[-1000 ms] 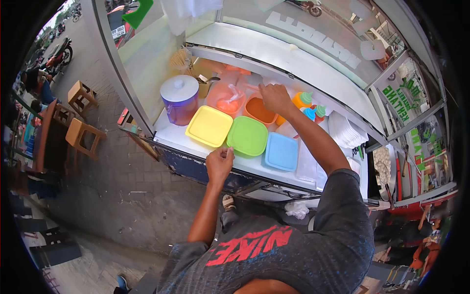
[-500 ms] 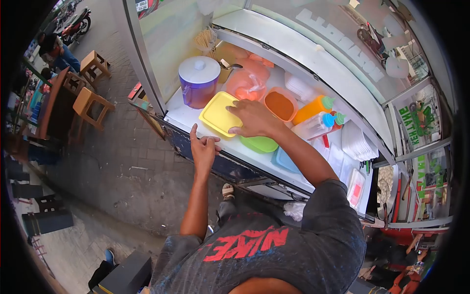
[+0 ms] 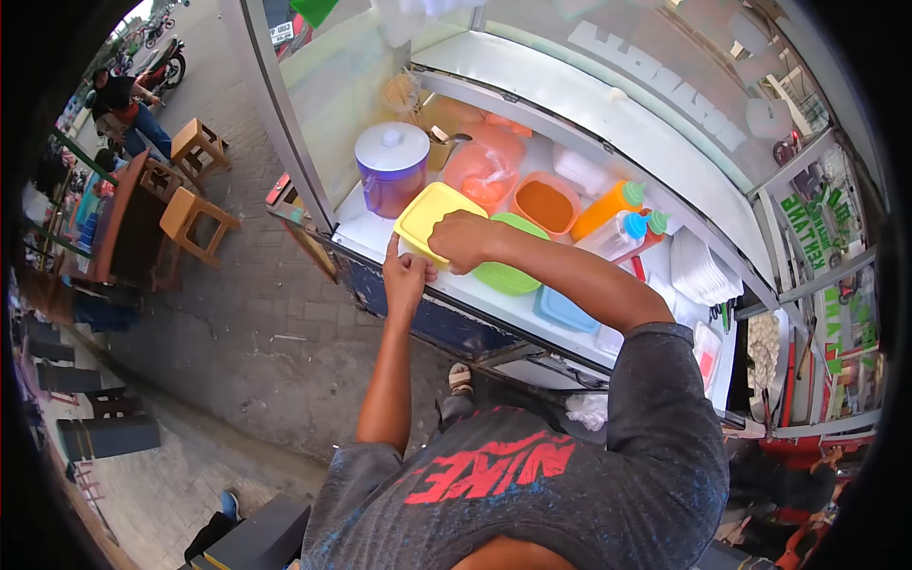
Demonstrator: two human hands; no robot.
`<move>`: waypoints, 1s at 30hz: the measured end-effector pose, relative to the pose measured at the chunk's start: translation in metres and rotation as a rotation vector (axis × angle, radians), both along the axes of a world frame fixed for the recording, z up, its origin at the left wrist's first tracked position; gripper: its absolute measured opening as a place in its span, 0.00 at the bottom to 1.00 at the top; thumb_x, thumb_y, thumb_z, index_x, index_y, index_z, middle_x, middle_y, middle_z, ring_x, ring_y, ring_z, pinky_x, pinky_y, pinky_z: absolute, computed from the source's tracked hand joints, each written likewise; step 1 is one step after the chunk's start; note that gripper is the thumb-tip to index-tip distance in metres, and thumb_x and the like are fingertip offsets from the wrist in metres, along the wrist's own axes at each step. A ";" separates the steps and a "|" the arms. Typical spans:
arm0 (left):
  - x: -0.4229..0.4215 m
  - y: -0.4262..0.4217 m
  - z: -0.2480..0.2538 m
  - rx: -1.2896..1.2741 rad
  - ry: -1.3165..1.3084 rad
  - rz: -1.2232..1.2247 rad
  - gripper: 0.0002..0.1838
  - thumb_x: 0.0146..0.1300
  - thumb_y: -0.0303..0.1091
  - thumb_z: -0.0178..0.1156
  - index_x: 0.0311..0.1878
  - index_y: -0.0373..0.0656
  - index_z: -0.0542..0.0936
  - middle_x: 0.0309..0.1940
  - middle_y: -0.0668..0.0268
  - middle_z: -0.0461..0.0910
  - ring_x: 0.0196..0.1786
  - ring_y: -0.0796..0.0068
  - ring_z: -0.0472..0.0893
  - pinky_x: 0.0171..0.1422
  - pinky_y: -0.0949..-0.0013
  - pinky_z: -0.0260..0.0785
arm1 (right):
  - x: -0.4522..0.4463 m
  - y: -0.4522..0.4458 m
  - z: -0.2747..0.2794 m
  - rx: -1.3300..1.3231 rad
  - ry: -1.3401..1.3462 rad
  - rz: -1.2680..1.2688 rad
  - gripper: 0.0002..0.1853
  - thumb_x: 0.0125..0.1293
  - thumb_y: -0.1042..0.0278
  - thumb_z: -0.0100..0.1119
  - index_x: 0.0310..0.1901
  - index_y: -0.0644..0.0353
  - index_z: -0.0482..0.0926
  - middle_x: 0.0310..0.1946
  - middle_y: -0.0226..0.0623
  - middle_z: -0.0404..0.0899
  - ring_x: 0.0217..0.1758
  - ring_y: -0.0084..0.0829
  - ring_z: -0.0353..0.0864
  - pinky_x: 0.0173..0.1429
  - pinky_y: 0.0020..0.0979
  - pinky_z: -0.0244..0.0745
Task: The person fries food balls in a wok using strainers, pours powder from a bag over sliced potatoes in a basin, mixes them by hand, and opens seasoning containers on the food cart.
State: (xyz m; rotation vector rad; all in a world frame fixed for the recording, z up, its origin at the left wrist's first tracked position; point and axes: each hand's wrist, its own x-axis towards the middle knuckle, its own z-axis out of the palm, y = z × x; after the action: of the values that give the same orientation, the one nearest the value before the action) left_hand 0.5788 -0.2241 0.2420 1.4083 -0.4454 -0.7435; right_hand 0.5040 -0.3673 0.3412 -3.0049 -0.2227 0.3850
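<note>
A rectangular food container with a yellow lid [image 3: 439,211] rests at the counter's near edge. My right hand [image 3: 462,243] is curled over the lid's right near corner, its fingertips hidden. At the container's near left corner, my left hand [image 3: 407,280] holds the side, with the index finger stretched along the edge and the thumb close to the right hand. A green-lidded container [image 3: 508,273] lies just right of it, partly under my right forearm. Behind stand a purple jug with a pale lid [image 3: 391,166] and an open tub of orange-brown powder [image 3: 543,207].
Several squeeze bottles [image 3: 610,211] lean to the right, near stacked white foam trays [image 3: 701,266]. A blue-lidded container [image 3: 567,309] sits beside the front edge. A metal cart post [image 3: 280,114] rises at the left. Wooden stools [image 3: 198,220] stand on the pavement.
My right hand has gone from lying spread on the yellow lid to curling at its near corner. My left hand has moved in against the container. The camera view has shifted slightly.
</note>
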 end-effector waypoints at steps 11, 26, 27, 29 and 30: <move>-0.009 -0.013 0.018 0.252 -0.145 0.116 0.36 0.62 0.32 0.62 0.69 0.31 0.56 0.21 0.55 0.81 0.19 0.70 0.81 0.22 0.69 0.75 | -0.050 -0.010 0.034 -0.012 -0.787 -0.426 0.04 0.53 0.73 0.57 0.31 0.62 0.78 0.22 0.45 0.81 0.27 0.44 0.82 0.29 0.45 0.73; -0.063 0.004 -0.009 0.072 0.013 -0.248 0.21 0.68 0.23 0.43 0.63 0.29 0.69 0.34 0.55 0.82 0.27 0.71 0.82 0.31 0.73 0.78 | -0.069 0.025 -0.002 -0.024 -0.139 -0.698 0.12 0.54 0.63 0.62 0.31 0.64 0.85 0.32 0.51 0.84 0.33 0.43 0.86 0.35 0.40 0.80; -0.064 0.001 -0.016 0.084 0.002 -0.305 0.21 0.68 0.23 0.43 0.63 0.30 0.70 0.37 0.55 0.82 0.28 0.71 0.83 0.33 0.72 0.79 | -0.065 0.030 -0.031 -0.066 -0.188 -0.721 0.11 0.52 0.65 0.61 0.30 0.65 0.85 0.32 0.51 0.84 0.32 0.42 0.86 0.33 0.40 0.80; -0.068 -0.002 -0.003 0.137 0.056 -0.318 0.20 0.70 0.26 0.44 0.62 0.31 0.71 0.38 0.55 0.82 0.31 0.71 0.84 0.37 0.70 0.80 | -0.065 0.035 -0.043 -0.142 -0.278 -0.721 0.09 0.49 0.66 0.62 0.29 0.60 0.86 0.32 0.46 0.85 0.32 0.38 0.86 0.30 0.38 0.80; -0.070 -0.004 -0.002 0.079 0.110 -0.300 0.19 0.71 0.27 0.44 0.62 0.31 0.71 0.38 0.55 0.82 0.32 0.71 0.84 0.38 0.70 0.80 | -0.065 0.037 -0.047 -0.176 -0.320 -0.727 0.08 0.47 0.66 0.62 0.28 0.58 0.86 0.32 0.44 0.85 0.32 0.36 0.87 0.29 0.37 0.79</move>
State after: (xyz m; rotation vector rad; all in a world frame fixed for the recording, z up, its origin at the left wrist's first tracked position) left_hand 0.5087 -0.2285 0.2399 1.3813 -0.5532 -1.0868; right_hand 0.4386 -0.3308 0.2946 -3.0145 0.8970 -0.1556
